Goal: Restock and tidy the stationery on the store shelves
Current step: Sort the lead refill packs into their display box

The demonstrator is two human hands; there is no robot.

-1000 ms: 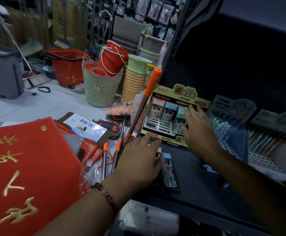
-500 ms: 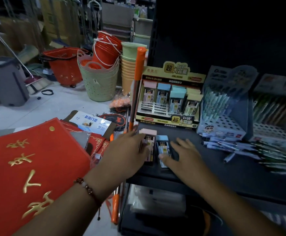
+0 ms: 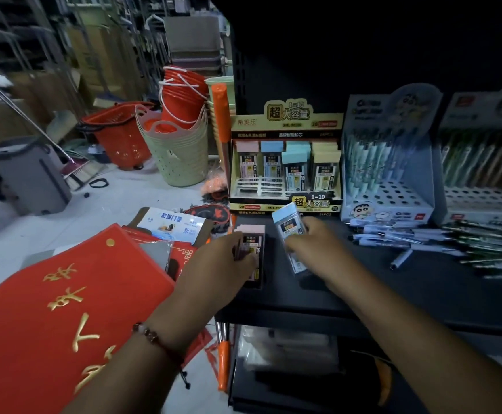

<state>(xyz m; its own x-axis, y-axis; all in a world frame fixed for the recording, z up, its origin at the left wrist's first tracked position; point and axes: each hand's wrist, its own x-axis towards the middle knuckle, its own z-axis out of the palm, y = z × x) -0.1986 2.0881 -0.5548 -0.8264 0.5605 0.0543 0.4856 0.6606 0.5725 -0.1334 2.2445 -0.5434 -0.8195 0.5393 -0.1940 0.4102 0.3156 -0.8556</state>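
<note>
Right hand grips a blue-capped lead case, lifted just in front of the yellow display box. Left hand closes on a pink-capped lead case lying on the shelf, also in front of that box. Its front-left slots look empty, so refilling seems partly done. Right of the box, loose pens await sorting.

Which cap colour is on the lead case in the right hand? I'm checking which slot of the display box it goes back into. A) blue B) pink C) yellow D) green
A: the right hand holds a tilted lead case with a light blue cap, while the pink-capped case is at the left hand.
</note>
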